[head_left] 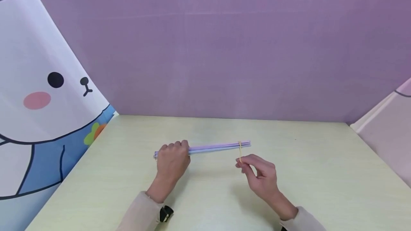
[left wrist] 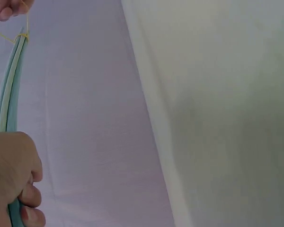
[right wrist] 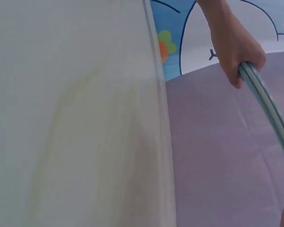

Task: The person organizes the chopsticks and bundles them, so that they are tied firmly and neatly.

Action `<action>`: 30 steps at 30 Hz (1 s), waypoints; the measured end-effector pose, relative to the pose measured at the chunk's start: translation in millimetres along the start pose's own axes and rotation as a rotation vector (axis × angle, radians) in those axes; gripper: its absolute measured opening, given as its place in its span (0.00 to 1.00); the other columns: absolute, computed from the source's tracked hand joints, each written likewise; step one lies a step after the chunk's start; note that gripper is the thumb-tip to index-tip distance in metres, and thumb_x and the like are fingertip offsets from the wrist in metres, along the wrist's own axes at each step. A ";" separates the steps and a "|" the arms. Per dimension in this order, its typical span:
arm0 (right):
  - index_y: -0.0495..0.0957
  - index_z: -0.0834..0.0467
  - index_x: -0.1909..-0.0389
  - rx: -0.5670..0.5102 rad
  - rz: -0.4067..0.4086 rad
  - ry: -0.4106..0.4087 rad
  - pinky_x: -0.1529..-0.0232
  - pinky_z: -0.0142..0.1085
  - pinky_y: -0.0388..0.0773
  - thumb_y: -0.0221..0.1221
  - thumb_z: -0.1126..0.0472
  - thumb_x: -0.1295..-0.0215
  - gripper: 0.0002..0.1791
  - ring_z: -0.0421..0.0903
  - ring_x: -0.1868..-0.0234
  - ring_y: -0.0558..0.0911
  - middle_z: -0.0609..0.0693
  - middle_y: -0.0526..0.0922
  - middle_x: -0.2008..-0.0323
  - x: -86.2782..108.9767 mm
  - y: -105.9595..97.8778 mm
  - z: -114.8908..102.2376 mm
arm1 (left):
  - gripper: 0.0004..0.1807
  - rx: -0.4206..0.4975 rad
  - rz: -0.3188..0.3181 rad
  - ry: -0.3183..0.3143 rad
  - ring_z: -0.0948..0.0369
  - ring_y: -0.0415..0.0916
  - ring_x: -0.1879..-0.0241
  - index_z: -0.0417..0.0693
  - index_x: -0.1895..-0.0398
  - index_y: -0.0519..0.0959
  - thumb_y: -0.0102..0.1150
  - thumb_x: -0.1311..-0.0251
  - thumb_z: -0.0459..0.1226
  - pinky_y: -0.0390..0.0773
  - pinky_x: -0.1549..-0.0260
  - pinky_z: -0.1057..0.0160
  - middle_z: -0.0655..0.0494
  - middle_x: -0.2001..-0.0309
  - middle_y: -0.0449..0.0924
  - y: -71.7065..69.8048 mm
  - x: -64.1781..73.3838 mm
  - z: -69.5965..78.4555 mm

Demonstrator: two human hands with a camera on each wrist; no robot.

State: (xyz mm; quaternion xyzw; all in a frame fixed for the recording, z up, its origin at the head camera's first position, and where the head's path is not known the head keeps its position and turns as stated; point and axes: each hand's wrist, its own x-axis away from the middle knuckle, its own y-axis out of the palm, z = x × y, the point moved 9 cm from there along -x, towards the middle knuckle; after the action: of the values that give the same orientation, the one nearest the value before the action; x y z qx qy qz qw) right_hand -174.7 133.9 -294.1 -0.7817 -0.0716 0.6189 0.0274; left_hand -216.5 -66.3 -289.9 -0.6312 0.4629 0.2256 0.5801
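Note:
A bundle of thin pastel sticks (head_left: 213, 148), purple and pale blue in the head view, is held level above the table. My left hand (head_left: 173, 160) grips it near its left end with the fingers curled round. Around the right end of the bundle loops a yellow rubber band (head_left: 240, 149). Thumb and fingertips of my right hand (head_left: 259, 174) pinch the band and stretch it toward me, below the sticks. In the left wrist view the band (left wrist: 22, 36) shows wrapped near the tip. Only a sliver of my right hand shows in the right wrist view.
The pale wooden table (head_left: 205, 195) lies under both hands. Behind it hangs a purple cloth backdrop (head_left: 218, 63). At the left stands a panel with a cartoon animal (head_left: 38, 63); a pale panel (head_left: 388, 131) borders the right. A black wrist strap (head_left: 166, 213) shows at my left sleeve.

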 end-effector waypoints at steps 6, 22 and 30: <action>0.82 0.60 0.60 -0.291 0.006 0.511 0.79 0.25 0.73 0.46 0.78 0.34 0.17 0.41 0.82 0.68 0.48 0.79 0.77 17.6 1.4 34.8 | 0.19 -0.014 0.020 0.013 0.65 0.39 0.86 0.50 0.93 0.57 0.56 0.65 0.25 0.45 0.89 0.69 0.60 0.92 0.50 0.6 -2.4 4.5; 0.78 0.63 0.58 -1.280 -0.133 1.242 0.76 0.20 0.63 0.35 0.69 0.27 0.20 0.32 0.77 0.60 0.44 0.79 0.71 44.6 5.9 74.5 | 0.14 0.007 0.164 0.114 0.61 0.60 0.92 0.45 0.89 0.70 0.55 0.48 0.30 0.55 0.90 0.67 0.54 0.91 0.70 -5.2 -13.8 7.6; 0.80 0.56 0.69 -1.001 -0.399 1.418 0.83 0.23 0.51 0.38 0.66 0.29 0.20 0.31 0.83 0.55 0.39 0.68 0.81 46.7 -18.2 89.2 | 0.21 -0.029 0.322 0.192 0.60 0.70 0.91 0.45 0.85 0.79 0.42 0.34 0.32 0.63 0.91 0.65 0.55 0.89 0.75 -5.7 -12.4 23.9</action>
State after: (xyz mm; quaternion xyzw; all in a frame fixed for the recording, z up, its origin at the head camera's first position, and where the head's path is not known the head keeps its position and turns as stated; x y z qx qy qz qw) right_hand -252.3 154.6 -357.5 -0.8743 -0.4345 -0.1307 -0.1723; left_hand -211.4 -40.4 -282.1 -0.5759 0.6078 0.2607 0.4805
